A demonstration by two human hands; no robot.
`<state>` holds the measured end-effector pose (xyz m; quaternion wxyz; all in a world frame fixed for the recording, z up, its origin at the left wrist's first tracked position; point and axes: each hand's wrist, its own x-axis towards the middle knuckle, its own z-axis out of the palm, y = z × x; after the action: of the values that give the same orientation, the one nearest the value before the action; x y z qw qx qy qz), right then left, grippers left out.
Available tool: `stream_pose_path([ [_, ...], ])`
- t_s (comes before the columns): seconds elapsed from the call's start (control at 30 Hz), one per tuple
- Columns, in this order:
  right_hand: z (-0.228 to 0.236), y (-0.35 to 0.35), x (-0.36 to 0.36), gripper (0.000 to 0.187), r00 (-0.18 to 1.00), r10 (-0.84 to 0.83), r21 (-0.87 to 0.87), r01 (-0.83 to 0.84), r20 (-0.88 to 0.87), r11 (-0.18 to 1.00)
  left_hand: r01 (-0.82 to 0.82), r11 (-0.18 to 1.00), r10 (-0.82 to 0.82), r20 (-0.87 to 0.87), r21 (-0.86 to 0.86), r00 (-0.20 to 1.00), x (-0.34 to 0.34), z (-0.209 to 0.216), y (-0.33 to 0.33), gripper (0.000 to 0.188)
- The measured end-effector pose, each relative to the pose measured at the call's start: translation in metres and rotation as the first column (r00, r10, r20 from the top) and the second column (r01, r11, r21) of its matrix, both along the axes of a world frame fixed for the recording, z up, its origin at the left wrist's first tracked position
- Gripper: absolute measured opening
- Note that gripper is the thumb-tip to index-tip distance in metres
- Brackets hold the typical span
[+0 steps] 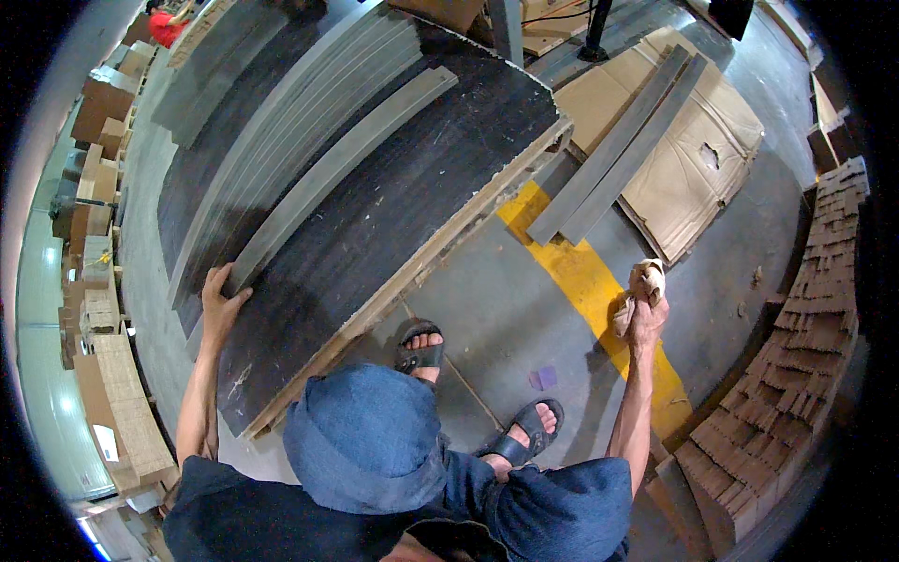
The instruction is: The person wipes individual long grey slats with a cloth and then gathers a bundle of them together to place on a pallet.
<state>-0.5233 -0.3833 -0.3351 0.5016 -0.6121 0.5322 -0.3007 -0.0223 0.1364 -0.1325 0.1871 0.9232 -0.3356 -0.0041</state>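
Nearest: bent knees in blue trousers point(365, 440), dark sandals point(532, 431) on the floor. Left forearm runs up and slightly right from the lower left, elbow low; right forearm runs up from the lower right, reaching well out from the body, arms wide apart. Left hand point(221, 298) sits at the near end of a single grey strip point(342, 175), thumb split off to the right, fingers bent toward the end; can't tell if it's a real grip or just contact. Right hand point(646, 318) is a closed fist round a crumpled cream cloth point(647, 279), part bunched on top, part hanging on the left side, near the yellow floor stripe point(567, 276). Single strip lies lengthwise on the dark board point(412, 220), just right of a row of similar grey strips point(304, 117). Farther right, two loose grey strips point(613, 150) lie side by side, partly over a cardboard sheet point(707, 140).
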Motion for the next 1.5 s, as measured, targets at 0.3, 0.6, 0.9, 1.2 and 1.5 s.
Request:
stream_pose_path([
  [0.3,-0.028,0.007,-0.003,0.036,1.000,0.028,0.110,-0.029,0.015,0.993,0.052,0.987,-0.058,0.032,0.149,0.998,0.056,-0.034,-0.007,0.066],
  [0.6,-0.009,0.053,0.024,0.029,0.995,0.039,0.005,-0.038,-0.092,0.999,0.393,0.904,-0.420,-0.185,-0.166,0.888,-0.086,-0.013,-0.212,0.053],
  [0.9,0.000,0.120,0.026,0.031,0.996,0.013,0.357,-0.046,0.094,0.933,0.603,0.786,-0.618,-0.122,-0.137,0.777,-0.206,-0.164,-0.421,0.085],
  [1.2,-0.006,0.133,0.018,0.039,0.964,-0.117,0.343,0.029,0.238,0.939,0.314,0.915,-0.402,-0.548,-0.252,0.734,-0.186,-0.231,-0.466,0.064],
  [1.5,0.040,0.081,0.072,0.054,0.882,0.351,-0.349,-0.236,0.316,0.907,-0.030,0.958,-0.286,-0.958,-0.285,-0.027,-0.252,-0.109,-0.371,0.040],
])
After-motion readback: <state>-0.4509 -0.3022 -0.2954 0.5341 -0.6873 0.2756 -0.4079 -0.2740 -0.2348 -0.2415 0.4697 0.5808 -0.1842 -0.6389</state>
